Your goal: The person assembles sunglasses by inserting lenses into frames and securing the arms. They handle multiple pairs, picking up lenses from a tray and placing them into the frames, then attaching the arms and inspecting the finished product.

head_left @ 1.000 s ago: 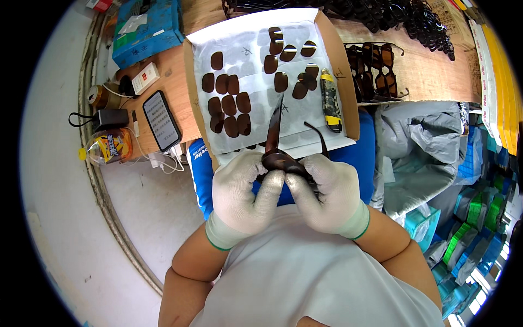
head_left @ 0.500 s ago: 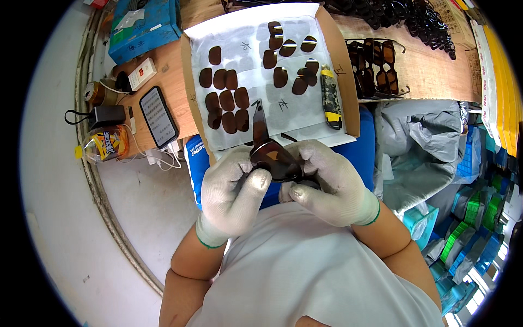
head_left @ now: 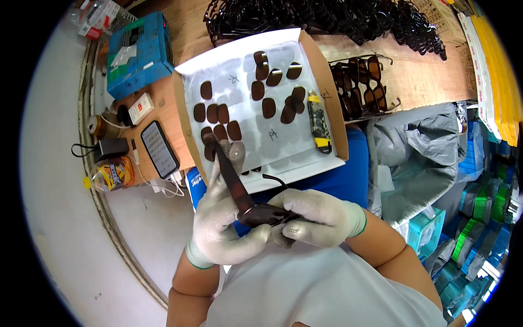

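Observation:
A pair of dark brown sunglasses is held between my two gloved hands, over my lap. My left hand grips the front with its thumb, and its fingers stretch up behind one temple arm. On the other end of the front, my right hand closes with thumb and fingers. The second temple arm curves up between the hands. Just beyond them lies a shallow cardboard box lined with white paper. Several loose brown lenses are spread in it; my left fingertips overlap some. A yellow-and-camouflage utility knife rests along its right side.
Stacked sunglasses lie right of the box, with a heap of dark frames behind. Left are a phone, a blue box and a bottle. A grey plastic sheet and stacked bins are at right.
The sunglasses have turned, their temple arm now slanting up to the left. My left fingers have straightened along it. The view has shifted, so the box sits lower and more of the frame heap shows.

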{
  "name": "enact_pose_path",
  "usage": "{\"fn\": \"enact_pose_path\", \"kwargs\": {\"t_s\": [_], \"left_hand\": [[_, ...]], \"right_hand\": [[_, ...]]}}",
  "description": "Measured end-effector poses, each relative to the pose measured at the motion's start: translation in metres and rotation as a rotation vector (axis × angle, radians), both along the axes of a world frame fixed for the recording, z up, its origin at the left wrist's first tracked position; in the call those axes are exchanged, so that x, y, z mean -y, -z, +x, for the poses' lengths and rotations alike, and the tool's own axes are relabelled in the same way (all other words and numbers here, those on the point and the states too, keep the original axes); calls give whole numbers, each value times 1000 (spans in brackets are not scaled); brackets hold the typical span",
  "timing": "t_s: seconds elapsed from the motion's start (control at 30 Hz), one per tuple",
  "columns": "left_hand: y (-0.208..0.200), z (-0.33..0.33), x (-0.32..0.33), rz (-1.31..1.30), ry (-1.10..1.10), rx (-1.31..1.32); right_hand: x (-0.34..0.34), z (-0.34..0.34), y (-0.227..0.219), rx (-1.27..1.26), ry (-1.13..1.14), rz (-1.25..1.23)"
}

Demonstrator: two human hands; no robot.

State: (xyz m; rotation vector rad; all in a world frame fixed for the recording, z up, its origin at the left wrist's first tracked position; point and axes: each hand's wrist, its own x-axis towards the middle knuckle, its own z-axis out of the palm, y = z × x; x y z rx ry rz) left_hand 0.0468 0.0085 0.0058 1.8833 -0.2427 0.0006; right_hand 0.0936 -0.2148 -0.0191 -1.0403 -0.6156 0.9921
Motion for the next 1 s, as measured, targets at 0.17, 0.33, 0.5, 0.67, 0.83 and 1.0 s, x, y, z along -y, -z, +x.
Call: {"fn": "enact_pose_path", "kwargs": {"t_s": [0.17,0.33,0.5,0.67,0.83,1.0], "left_hand": [[5,61,-5,-102,242,-32],[55,206,-53,439,-210,-47],[178,372,-169,494,-420,-657],[226,372,-161,430,-487,-322],[186,377,-149,640,-421,-504],[128,343,-164,222,-634,-480]], "right_hand": [[9,27,0,444,230,-186],[81,80,6,864,727,-647],[182,174,46,748,967,-1345],[191,197,92,647,853,-1328],[177,194,92,622,890,-1307],[149,177,64,992,1123,-1275]]}}
